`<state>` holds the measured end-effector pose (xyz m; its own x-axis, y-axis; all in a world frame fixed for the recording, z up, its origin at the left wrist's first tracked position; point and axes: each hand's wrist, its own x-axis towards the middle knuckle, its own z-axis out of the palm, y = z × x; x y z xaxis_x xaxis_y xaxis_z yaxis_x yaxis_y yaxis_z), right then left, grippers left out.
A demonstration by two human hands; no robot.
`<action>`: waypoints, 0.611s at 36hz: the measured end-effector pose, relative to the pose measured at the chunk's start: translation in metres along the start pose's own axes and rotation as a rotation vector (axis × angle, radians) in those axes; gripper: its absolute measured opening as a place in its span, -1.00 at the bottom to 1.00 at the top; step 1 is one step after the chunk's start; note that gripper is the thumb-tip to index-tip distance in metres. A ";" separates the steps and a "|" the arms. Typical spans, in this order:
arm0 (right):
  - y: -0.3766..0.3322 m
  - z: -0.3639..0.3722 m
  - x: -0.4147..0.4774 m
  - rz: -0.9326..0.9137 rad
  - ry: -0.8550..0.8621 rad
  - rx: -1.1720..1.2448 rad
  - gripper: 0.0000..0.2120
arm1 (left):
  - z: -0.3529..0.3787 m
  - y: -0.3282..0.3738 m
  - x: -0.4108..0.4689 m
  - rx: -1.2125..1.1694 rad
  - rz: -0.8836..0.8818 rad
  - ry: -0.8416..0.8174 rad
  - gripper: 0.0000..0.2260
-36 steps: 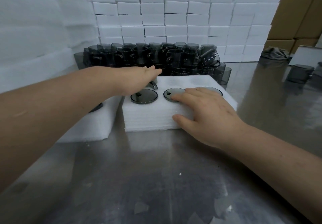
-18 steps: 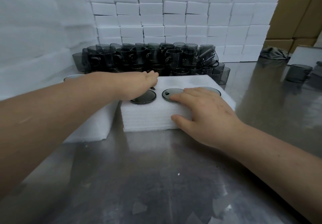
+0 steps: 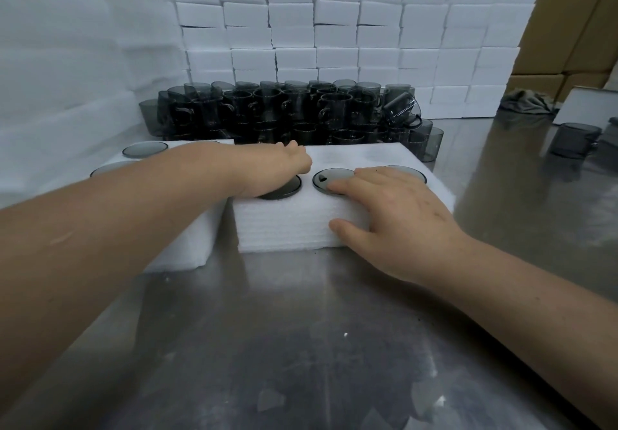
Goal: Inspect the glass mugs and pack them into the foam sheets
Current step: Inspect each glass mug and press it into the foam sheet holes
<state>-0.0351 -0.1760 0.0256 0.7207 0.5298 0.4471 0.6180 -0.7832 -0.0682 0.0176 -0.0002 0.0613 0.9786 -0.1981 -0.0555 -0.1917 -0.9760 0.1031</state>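
Seated mugs bottom-up in the foam block.

Braced the block on the tabletop with the right hand, fingers spread flat over two seated mugs and thumb against the front face, likely to stop it sliding. Reached the left hand across toward the back row, wrist over another seated mug, fingers bunched together and turned down; could not tell whether pinching anything. Found the loose mugs piled just behind the block, presumably for easy reach, and a second block just beside on the left, also holding mugs.
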 end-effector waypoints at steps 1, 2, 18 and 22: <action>0.000 0.000 0.000 0.001 -0.001 0.000 -0.49 | 0.000 0.002 -0.002 0.007 0.046 -0.002 -0.59; 0.000 0.000 0.000 0.004 -0.002 0.002 -0.49 | -0.001 0.003 -0.006 -0.009 0.039 -0.014 -0.57; -0.003 0.003 0.000 0.042 0.034 0.021 -0.60 | 0.047 0.032 -0.061 0.152 -0.002 0.543 -0.58; -0.004 0.002 0.000 0.051 0.044 0.023 -0.59 | 0.048 0.029 -0.061 0.149 -0.010 0.548 -0.34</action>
<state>-0.0363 -0.1720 0.0239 0.7373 0.4743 0.4810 0.5884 -0.8008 -0.1122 -0.0516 -0.0207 0.0205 0.8684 -0.1517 0.4721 -0.1516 -0.9877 -0.0384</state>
